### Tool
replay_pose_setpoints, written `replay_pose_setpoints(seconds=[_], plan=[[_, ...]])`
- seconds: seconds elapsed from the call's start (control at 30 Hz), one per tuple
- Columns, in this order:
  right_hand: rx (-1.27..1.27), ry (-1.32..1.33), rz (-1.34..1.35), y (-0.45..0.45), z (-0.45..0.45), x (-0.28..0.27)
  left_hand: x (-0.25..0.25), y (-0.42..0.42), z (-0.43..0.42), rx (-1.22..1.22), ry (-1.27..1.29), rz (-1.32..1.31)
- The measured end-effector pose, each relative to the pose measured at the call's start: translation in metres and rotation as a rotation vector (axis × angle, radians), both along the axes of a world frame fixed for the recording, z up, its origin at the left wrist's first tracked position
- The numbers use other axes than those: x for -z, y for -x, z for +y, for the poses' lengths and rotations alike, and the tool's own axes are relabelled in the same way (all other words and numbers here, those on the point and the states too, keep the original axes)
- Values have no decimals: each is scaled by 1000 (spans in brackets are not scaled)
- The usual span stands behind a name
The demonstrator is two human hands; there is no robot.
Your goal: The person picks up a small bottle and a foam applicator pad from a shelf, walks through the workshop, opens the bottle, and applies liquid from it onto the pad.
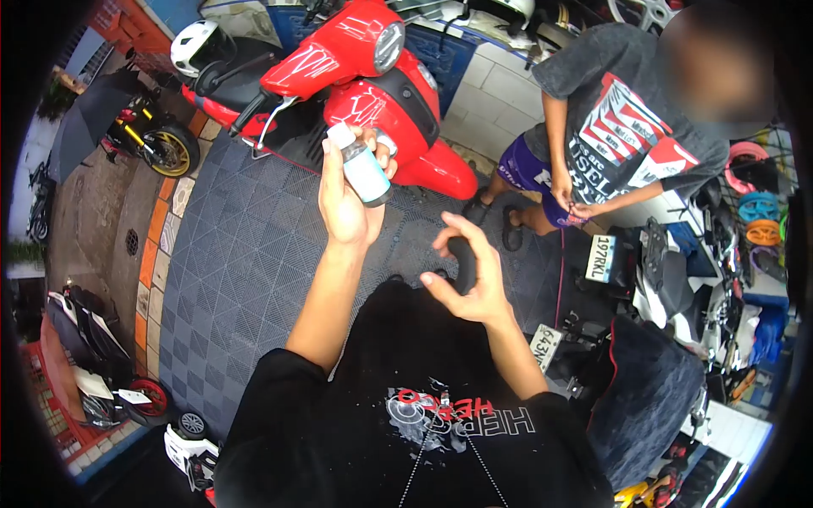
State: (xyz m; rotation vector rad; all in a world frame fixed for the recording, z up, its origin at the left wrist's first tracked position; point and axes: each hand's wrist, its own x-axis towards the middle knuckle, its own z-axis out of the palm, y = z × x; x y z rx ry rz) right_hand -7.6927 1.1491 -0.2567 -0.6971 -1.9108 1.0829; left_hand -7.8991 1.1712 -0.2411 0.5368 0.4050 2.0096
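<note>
At 11 o'clock, a small bottle (364, 173) is grasped by the fingers of the left hand (349, 207), its white cap (341, 136) leaning toward 11. Toward 4, a black pad (462, 264) is loosely held by the curled fingers of the right hand (481, 284). The bottle is best steadied cap-up, and the pad kept off the tiled floor (241, 245).

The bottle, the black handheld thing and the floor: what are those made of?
Bottle: glass or plastic; its dark, smooth body fits both. Cap: likely plastic, being opaque white. Black thing: perhaps foam or rubber, as it looks dull. Floor: probably matt plastic, given its ridges and grid seams.
</note>
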Motion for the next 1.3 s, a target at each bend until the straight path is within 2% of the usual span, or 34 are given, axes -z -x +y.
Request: replay_pose_setpoints(seconds=[0.1, 0.2, 0.23, 0.33, 0.53, 0.67, 0.7, 0.73, 0.8, 0.83, 0.87, 0.9, 0.97, 1.0, 1.07, 1.1, 1.23, 1.3], plan=[[-6, -309, -48, 16, 1, -34, 2, -11, -5, 12, 24, 64], [-52, -407, -175, 33, 5, -36, 1, -24, -16, 14, 65, 115], [-80, -313, -206, 38, 2, -35, 2, -25, -20, 6, 71, 108], [-109, -307, -152, 42, -1, -27, 11, -20, -26, -10, 49, 80], [-201, -115, -65, 48, -3, -11, 36, -5, -45, -24, 73, 47], [-30, -252, 61, 41, 9, -8, 64, 2, -61, 207, 91, -33], [-6, -266, 67, 41, 10, -12, 68, -2, -67, 192, 163, -44], [20, -429, 71, 45, 14, -11, 67, -9, -69, 176, 231, -54], [-46, -622, -41, 54, 22, -25, 58, -18, -70, 291, 270, -213], [-59, -627, 0, 61, 23, 3, 82, -20, -72, 298, 323, -177], [-180, -573, -301, 62, 22, -2, 75, -27, -72, 213, 490, 28], [-202, -469, -273, 69, 18, 0, 67, -26, -68, 209, 484, 31], [-265, -350, -294, 74, 22, 0, 55, -25, -59, 415, 200, -290], [-266, -352, -289, 75, 27, -2, 55, -23, -55, 413, 199, -286], [-229, -447, -295, 80, 36, -3, 52, -14, -47, 303, 392, 12], [-243, -443, -301, 82, 40, -1, 51, -10, -43, 373, 336, -92], [-195, -456, -286, 93, 67, 3, 34, 2, -15, 297, 437, 55], [-190, -543, -390, 98, 81, 1, 28, 9, -4, 283, 464, 70]])
